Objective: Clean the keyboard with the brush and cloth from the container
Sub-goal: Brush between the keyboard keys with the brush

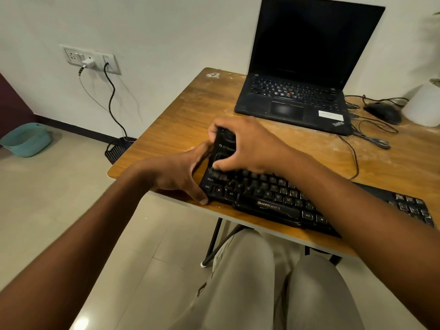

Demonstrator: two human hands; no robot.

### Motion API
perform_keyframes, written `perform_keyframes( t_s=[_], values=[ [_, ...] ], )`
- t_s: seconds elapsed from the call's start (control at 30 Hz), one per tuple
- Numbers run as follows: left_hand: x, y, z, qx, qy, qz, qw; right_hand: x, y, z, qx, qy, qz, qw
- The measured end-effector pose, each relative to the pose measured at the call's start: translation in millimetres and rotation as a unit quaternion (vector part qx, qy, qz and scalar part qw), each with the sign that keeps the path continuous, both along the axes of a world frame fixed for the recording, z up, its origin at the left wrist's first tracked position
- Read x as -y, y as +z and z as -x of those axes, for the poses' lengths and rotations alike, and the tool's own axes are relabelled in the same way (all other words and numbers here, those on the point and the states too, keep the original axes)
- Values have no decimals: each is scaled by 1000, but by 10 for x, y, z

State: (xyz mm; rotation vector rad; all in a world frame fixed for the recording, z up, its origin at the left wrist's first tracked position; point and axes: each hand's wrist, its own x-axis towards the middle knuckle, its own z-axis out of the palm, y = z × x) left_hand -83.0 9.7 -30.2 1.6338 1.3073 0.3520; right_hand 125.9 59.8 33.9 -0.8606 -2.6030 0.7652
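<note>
A black Zebronics keyboard (269,198) lies along the near edge of the wooden table (190,110). My right hand (252,146) reaches across it and grips a black brush (225,145) over the keyboard's left end, with blurred bristles down on the leftmost keys. My left hand (181,172) holds the keyboard's left end, thumb on the front corner and fingers behind the back edge. My right forearm covers the middle keys. No cloth is in view.
An open black laptop (300,91) stands at the back of the table, with a mouse (383,111), cables and a white pot (423,103) to its right. On the floor to the left are a black mesh basket (116,150) and a teal tub (26,139).
</note>
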Motion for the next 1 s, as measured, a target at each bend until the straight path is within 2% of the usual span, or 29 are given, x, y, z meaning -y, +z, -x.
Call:
perform_keyframes(
  t_s=[0.1,0.2,0.33,0.43,0.5,0.6,0.8,1.0],
  values=[
    [-3,7,-2,14,10,21,1000,-225,13,23,-9,-49,-39,998],
    [2,36,-28,28,11,30,999,-280,8,24,-16,-53,-91,994],
    [15,9,-13,37,14,20,999,-109,-57,57,13,15,-100,995],
    [33,33,-40,-3,7,2,1000,159,-87,47,1,87,-105,991],
    [32,25,-35,-4,6,7,1000,278,-42,-9,-21,98,-80,992],
    [23,3,-22,13,8,12,1000,278,35,-76,-60,66,0,996],
    [15,34,-30,31,24,38,999,-211,-4,-109,8,-38,-22,999],
    [9,44,-33,3,16,31,999,-509,132,-439,-6,-107,-44,993]
  ],
)
